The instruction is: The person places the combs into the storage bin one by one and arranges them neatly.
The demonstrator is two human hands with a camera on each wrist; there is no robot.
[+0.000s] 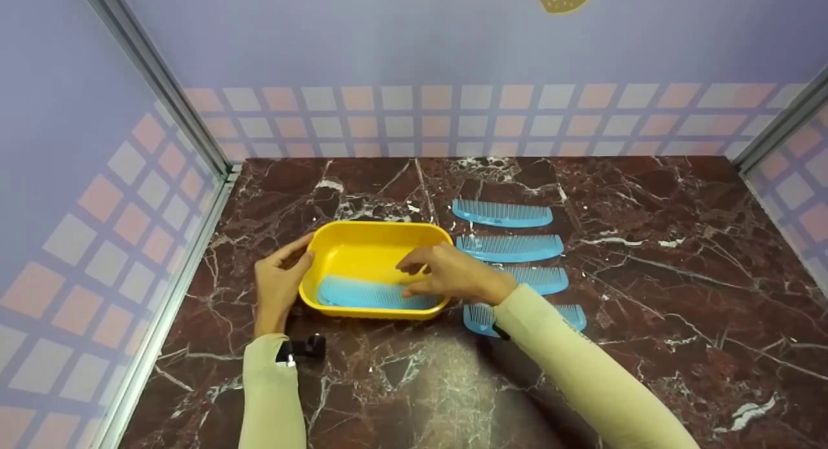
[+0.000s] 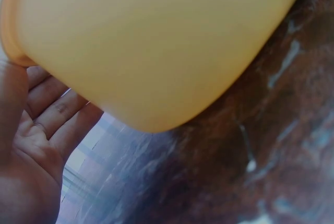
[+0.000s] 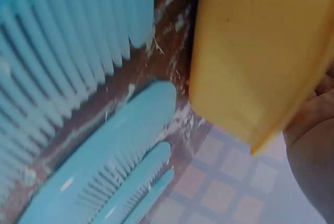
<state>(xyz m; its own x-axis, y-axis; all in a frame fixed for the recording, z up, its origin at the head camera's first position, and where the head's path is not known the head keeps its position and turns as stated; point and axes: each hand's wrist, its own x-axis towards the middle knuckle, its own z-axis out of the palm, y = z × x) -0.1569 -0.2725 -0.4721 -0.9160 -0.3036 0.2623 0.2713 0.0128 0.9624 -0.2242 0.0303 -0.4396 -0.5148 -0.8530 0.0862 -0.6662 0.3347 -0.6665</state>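
My left hand [image 1: 278, 282] touches the left end of a yellow basin [image 1: 375, 313], its thumb and fingers at the outside of the rim. Fairly straight fingers [image 2: 65, 112] show beside the basin's wall in the left wrist view. Reaching over the basin's right rim, my right hand [image 1: 451, 274] has bent fingers, with thumb and fingertips spread apart. Its thumb overlaps a light-blue comb [image 1: 362, 294] lying along the basin's front side. The right wrist view shows only part of that hand, behind the basin's rim.
To the right of the basin, several blue combs lie in a column on the dark red marbled table, among them the farthest comb [image 1: 501, 214] and the nearest comb [image 1: 572, 317], partly under my right forearm. Patterned panels [image 1: 440, 112] border the table's back and sides.
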